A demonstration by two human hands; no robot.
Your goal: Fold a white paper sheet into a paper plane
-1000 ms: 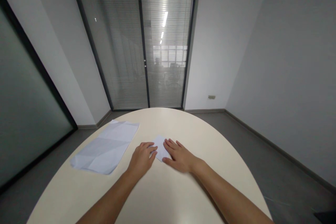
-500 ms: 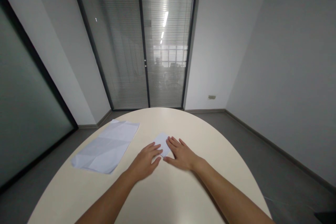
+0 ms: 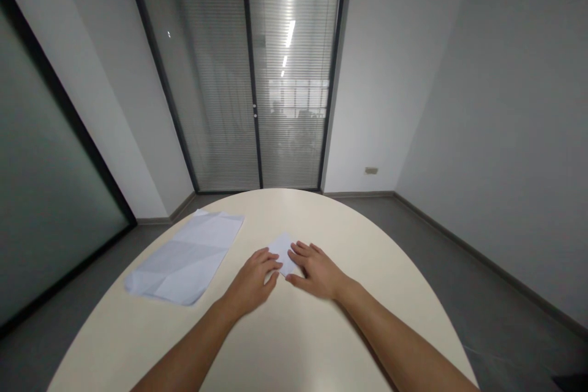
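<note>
Paper (image 3: pixel 283 249), a small white piece, lies on a pale, curved-edged table (image 3: pixel 285 343) between a person's left hand (image 3: pixel 252 280) and right hand (image 3: pixel 320 274), one corner turned toward the near side. The left hand is loosely spread, its fingers slightly bent with their tips over the piece's left edge, its thumb just beside the near corner. The right hand is stretched nearly flat, palm down, its fingertips over the right edge and its thumb reaching toward the same corner. Both have fingers laid on the piece; whether either presses or pinches it cannot be told. At left, well apart from the right hand, larger creased white sheets (image 3: pixel 188 257) rest near the table's edge. Beyond stand dark-framed glass doors (image 3: pixel 206 86) with slatted blinds. A small plate (image 3: pixel 371 170) sits low on the white wall (image 3: pixel 390 73) to their right, and a frosted panel (image 3: pixel 50 196) fills the far left.
</note>
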